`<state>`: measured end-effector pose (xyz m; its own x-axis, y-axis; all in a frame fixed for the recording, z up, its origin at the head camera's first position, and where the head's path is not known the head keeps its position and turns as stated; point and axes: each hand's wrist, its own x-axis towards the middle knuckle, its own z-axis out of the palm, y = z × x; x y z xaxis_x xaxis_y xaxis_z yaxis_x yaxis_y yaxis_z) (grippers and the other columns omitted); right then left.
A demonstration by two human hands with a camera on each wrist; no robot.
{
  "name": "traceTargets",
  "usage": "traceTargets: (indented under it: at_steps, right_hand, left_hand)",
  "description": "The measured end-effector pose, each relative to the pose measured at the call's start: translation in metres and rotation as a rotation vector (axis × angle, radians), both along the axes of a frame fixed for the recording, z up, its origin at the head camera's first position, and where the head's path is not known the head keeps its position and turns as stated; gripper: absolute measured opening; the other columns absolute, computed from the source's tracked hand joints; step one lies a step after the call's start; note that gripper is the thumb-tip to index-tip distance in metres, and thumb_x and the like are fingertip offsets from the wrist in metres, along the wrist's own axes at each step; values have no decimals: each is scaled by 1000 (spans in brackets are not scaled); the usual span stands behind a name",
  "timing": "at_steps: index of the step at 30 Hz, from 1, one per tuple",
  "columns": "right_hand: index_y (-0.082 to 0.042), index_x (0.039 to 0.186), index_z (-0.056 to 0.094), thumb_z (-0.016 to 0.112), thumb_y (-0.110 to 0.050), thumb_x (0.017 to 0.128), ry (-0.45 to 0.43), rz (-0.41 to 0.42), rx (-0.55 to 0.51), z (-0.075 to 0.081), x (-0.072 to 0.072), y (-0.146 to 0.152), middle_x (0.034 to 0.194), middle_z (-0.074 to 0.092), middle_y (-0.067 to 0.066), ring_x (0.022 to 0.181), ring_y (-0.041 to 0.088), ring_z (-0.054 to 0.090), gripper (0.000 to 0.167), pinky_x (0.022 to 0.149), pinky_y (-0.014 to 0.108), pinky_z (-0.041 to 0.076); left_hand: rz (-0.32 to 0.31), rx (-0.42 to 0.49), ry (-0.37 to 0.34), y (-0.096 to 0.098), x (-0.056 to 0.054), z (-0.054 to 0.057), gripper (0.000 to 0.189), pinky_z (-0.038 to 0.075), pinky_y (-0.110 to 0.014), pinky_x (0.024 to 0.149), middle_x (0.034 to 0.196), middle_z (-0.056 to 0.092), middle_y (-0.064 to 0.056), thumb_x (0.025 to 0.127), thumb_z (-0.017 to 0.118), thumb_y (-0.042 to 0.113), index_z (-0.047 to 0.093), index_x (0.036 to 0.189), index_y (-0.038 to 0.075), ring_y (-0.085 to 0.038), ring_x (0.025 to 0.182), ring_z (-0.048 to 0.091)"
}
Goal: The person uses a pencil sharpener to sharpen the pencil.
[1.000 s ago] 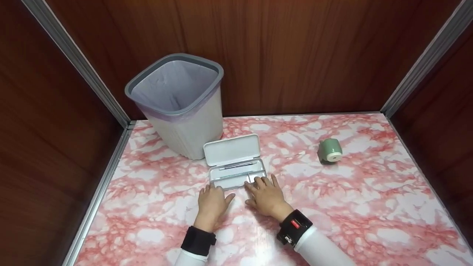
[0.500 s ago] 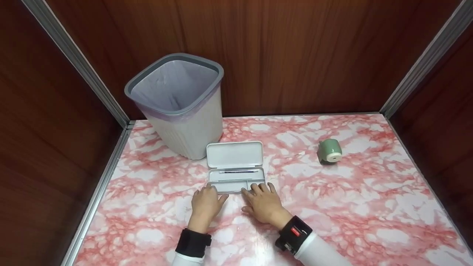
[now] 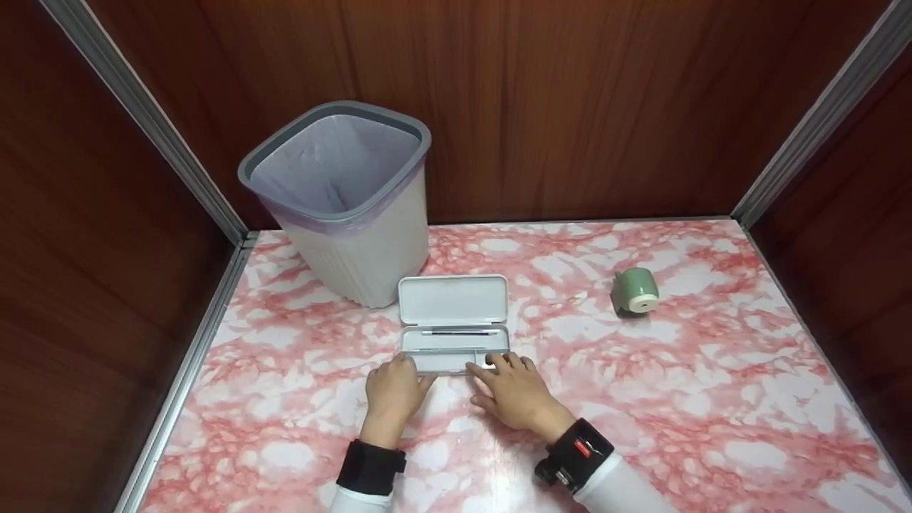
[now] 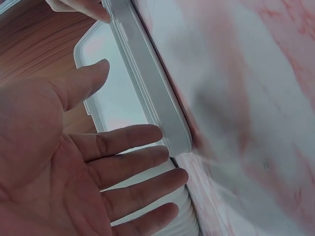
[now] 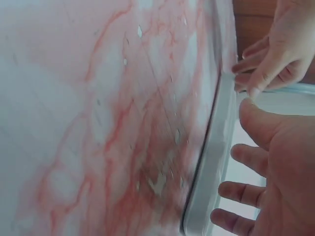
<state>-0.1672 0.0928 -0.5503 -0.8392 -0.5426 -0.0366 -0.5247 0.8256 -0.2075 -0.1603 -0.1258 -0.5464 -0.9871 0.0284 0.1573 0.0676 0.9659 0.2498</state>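
Note:
A white pencil case point(image 3: 453, 299) lies with its lid raised on the pink marbled surface. Inside its far compartment is a slim dark-and-white pen or pencil point(image 3: 459, 333); a divider splits the near part. At the case's near left corner is my left hand point(image 3: 392, 392), its fingers extended in the left wrist view, fingertips right at the case wall point(image 4: 157, 98). My right hand point(image 3: 519, 392) is at the near right corner, fingers spread over the rim and partly covering the small compartment. Its fingertips point(image 5: 227, 189) show close along the case's edge in the right wrist view.
Behind and left of the case stands a grey-rimmed trash bin point(image 3: 370, 263) with a bag liner. A small green-and-white pencil sharpener point(image 3: 638, 288) sits to the right. Dark wood panels point(image 3: 570, 107) enclose the back and sides.
The pencil case has slid slightly toward the person and turned square to the view. Both hands have moved along with it, the left one a little leftward.

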Motion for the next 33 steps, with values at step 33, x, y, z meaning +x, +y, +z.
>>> traceTargets:
  at_steps: [33]
  right_hand:
    - [-11, 145, 40, 61, -34, 94, 182, -461, -133, 49, -79, 159, 149, 26, 25, 131, 52, 25, 59, 100, 69, 22]
  left_hand:
    - [-266, 8, 42, 25, -44, -10, 27, 47, -48, 81, 106, 67, -11, 90, 67, 25, 70, 109, 5, -32, 98, 61]
